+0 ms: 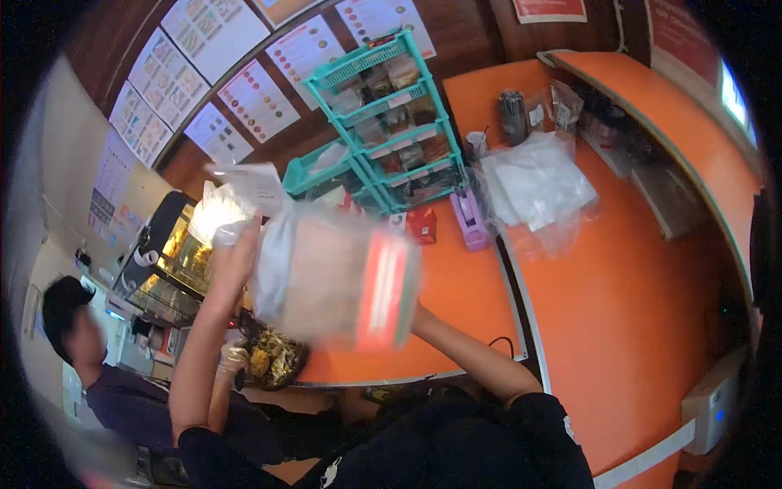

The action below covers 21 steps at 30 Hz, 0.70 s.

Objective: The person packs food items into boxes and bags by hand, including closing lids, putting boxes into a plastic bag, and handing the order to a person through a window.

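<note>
A brown paper package (327,275) with a red, white and green printed band, blurred by motion, hangs in front of me above the orange counter. It appears to be inside a clear plastic bag. My left hand (235,253) grips the gathered plastic at the package's left end. A white paper slip (259,186) bearing print sticks up just beyond that hand. My right forearm reaches up behind the package, which hides my right hand.
A teal tiered rack (397,131) of packets stands at the back. Right of it are a purple tape dispenser (469,220) and clear plastic bags (540,183) on the orange counter (611,318). At left, a co-worker's gloved hand (233,357) is beside a food-filled pan (278,357).
</note>
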Available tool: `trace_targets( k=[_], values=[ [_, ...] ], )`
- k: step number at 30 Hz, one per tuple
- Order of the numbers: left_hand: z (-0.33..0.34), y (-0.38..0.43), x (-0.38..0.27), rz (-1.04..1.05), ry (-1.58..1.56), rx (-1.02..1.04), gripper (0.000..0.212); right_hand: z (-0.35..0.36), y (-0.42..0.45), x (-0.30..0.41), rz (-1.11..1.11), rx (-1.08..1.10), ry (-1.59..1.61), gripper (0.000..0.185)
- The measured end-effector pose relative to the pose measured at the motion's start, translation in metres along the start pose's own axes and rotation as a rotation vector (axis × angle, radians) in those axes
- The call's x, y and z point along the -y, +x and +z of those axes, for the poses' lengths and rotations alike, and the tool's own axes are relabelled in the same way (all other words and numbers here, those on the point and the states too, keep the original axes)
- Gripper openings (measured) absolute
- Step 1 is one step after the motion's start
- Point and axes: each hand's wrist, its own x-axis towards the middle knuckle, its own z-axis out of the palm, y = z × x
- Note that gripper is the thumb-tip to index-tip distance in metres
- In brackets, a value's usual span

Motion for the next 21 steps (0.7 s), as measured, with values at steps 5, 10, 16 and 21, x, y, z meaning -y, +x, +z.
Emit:
trace_targets(
  k=[5, 10, 16, 21],
  values=[
    [0.013, -0.012, 0.033, 0.476, 0.380, -0.092, 0.021, 0.018, 0.011, 0.048, 0.757, -0.281, 0.672, 0.049],
    [0.055, -0.021, 0.082, 0.991, 0.801, 0.218, 0.016, -0.040, -0.014, -0.008, 1.201, -0.068, 0.770, 0.046],
    [0.145, -0.072, 0.189, 0.511, 0.635, 0.016, 0.018, -0.203, 0.001, -0.104, 1.525, 0.452, -0.203, 0.043],
    [0.179, -0.082, 0.185, 0.048, 0.280, -0.047, 0.016, -0.262, 0.195, -0.142, 0.221, 0.140, -1.261, 0.021]
  ],
)
